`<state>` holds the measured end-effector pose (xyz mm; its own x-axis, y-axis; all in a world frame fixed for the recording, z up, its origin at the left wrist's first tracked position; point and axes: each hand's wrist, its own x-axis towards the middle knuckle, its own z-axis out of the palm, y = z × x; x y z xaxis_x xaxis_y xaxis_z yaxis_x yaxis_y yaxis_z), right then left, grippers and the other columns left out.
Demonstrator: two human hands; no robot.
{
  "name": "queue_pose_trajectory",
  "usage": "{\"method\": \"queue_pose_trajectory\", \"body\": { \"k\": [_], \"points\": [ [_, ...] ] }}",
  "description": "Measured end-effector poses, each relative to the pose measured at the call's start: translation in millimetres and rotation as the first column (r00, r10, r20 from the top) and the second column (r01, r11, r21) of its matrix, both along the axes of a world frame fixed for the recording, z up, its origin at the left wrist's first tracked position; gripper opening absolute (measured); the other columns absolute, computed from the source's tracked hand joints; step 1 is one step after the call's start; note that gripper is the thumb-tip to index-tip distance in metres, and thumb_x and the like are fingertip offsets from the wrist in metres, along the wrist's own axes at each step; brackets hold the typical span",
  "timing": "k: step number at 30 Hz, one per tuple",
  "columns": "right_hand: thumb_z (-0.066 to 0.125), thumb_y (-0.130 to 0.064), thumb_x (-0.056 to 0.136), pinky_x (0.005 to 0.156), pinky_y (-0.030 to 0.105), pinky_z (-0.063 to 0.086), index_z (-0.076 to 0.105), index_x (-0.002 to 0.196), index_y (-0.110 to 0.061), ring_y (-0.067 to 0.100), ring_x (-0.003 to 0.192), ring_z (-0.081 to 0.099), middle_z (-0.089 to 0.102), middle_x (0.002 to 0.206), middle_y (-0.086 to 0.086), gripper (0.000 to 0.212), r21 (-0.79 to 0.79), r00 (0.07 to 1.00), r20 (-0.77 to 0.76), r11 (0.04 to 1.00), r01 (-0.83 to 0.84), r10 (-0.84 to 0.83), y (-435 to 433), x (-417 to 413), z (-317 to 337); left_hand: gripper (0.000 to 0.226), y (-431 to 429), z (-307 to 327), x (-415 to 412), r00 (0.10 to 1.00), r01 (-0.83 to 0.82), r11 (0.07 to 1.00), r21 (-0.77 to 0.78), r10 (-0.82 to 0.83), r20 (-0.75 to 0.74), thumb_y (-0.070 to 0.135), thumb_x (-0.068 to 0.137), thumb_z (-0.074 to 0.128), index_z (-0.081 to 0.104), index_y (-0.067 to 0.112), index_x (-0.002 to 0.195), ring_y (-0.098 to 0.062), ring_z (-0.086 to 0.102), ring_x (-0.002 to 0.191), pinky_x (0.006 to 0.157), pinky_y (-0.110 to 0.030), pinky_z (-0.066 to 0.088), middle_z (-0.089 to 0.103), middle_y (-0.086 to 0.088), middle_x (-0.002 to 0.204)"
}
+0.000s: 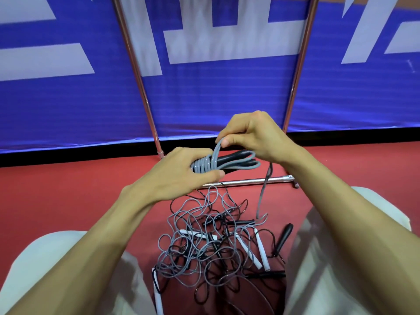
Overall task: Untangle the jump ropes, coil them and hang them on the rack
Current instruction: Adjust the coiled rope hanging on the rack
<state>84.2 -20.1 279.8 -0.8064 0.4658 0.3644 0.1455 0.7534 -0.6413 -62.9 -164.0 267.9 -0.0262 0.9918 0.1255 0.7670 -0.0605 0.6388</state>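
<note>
The floor (pixel 68 196) is red and smooth, and it meets a black strip at the foot of a blue banner (pixel 216 98) with large white shapes that fills the far side of the room. Two slanted metal poles of the rack (pixel 138 73) rise in front of the banner, and its base bar lies on the floor just beyond the hands.

The left hand (pixel 181 171) grips a coiled grey jump rope (pixel 204 165), wound around black handles and held above the base bar. The right hand (pixel 252 135) pinches a loop of that same rope between thumb and fingers. A loose grey tail hangs down on the right.

On the floor between the person's knees in pale trousers (pixel 45 258) lies the tangled pile (pixel 204 242) of grey and black ropes, with white handles (pixel 247 251) at its right edge.
</note>
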Motion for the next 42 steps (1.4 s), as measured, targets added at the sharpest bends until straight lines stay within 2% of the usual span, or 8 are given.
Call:
{"method": "queue_pose_trajectory", "body": {
  "k": [5,9,13,18,23,27,33,42],
  "points": [
    [0.054,-0.003,0.086,0.073,0.035,0.049,0.071,0.092,-0.013,0.021,0.079,0.063,0.069,0.084,0.007,0.021,0.113,0.997,0.060,0.993,0.032,-0.039,5.4,-1.6,-10.9,0.031,-1.6,3.0,3.7,0.946,-0.073,0.996,0.060,0.050,0.321,0.052,0.074,0.065,0.061,0.023,0.086,-0.018,0.049,0.053,0.046,-0.039,0.045,0.059,-0.011,0.067],
    [0.042,-0.032,0.100,0.057,0.019,0.036,0.057,0.072,-0.032,0.008,0.056,0.050,0.057,0.058,-0.001,0.032,0.073,0.992,0.113,0.996,0.056,-0.064,-8.1,-7.6,-11.2,0.055,-4.8,10.4,-2.7,0.841,-0.193,0.974,0.121,0.101,0.532,0.043,0.079,0.074,0.050,0.050,0.128,-0.019,0.058,0.059,0.052,-0.029,0.050,0.066,-0.008,0.076],
    [0.037,-0.040,0.100,0.050,0.017,0.036,0.061,0.070,-0.015,0.008,0.044,0.050,0.047,0.042,-0.006,0.045,0.002,0.966,0.253,0.998,0.063,-0.062,-17.6,-12.4,-12.0,0.038,-5.7,13.4,-6.6,0.844,-0.230,0.962,0.146,0.122,0.522,0.029,0.087,0.071,0.061,0.042,0.121,-0.024,0.058,0.059,0.060,-0.046,0.054,0.062,-0.015,0.081],
    [0.049,-0.043,0.095,0.055,0.019,0.037,0.064,0.076,-0.013,0.002,0.053,0.052,0.056,0.055,-0.009,0.039,0.073,0.919,0.389,0.996,0.041,-0.067,-15.0,-13.4,-15.6,0.020,0.7,5.7,-23.3,0.867,-0.421,0.896,0.142,0.352,0.354,0.040,0.081,0.075,0.064,0.032,0.095,-0.021,0.062,0.061,0.063,-0.040,0.054,0.061,0.008,0.071],
    [0.049,-0.034,0.098,0.075,0.040,0.049,0.058,0.086,-0.008,0.029,0.077,0.062,0.067,0.083,0.012,0.030,0.118,0.852,0.516,0.993,0.031,-0.088,-14.5,-14.1,-23.2,0.034,0.4,1.9,-22.5,0.793,-0.512,0.832,0.214,0.553,-0.254,0.047,0.078,0.073,0.060,0.037,0.108,-0.024,0.061,0.097,0.076,-0.035,0.041,0.065,0.008,0.094],
    [0.047,-0.025,0.100,0.068,0.028,0.045,0.057,0.092,-0.013,0.020,0.074,0.060,0.068,0.095,0.007,0.017,0.069,0.794,0.608,0.996,-0.056,0.002,-25.7,-12.8,-18.8,0.035,5.0,-3.7,-20.0,0.771,-0.512,0.839,0.184,0.543,-0.332,0.047,0.079,0.072,0.058,0.037,0.110,-0.026,0.061,0.101,0.074,-0.033,0.037,0.066,0.008,0.103],
    [0.046,-0.027,0.100,0.056,0.031,0.034,0.046,0.089,-0.018,0.030,0.079,0.061,0.059,0.082,0.003,0.014,0.514,0.822,0.566,0.807,-0.291,-0.064,-43.6,-10.5,-11.5,0.042,5.8,-7.9,-15.3,0.788,-0.394,0.919,-0.036,0.317,-0.529,0.047,0.082,0.067,0.054,0.046,0.122,-0.027,0.061,0.106,0.077,-0.033,0.042,0.065,0.008,0.116],
    [0.078,-0.049,0.065,0.059,0.032,0.043,0.069,0.077,-0.019,0.018,0.067,0.052,0.062,0.069,-0.007,0.034,0.365,0.982,0.158,0.930,0.036,-0.100,-28.6,-4.9,-3.8,0.041,0.9,-7.9,-5.9,0.876,-0.184,0.971,-0.153,0.091,-0.474,0.077,0.069,0.062,0.058,0.043,0.091,-0.013,0.053,0.061,0.068,-0.032,0.048,0.052,0.012,0.055]
  ]
}}
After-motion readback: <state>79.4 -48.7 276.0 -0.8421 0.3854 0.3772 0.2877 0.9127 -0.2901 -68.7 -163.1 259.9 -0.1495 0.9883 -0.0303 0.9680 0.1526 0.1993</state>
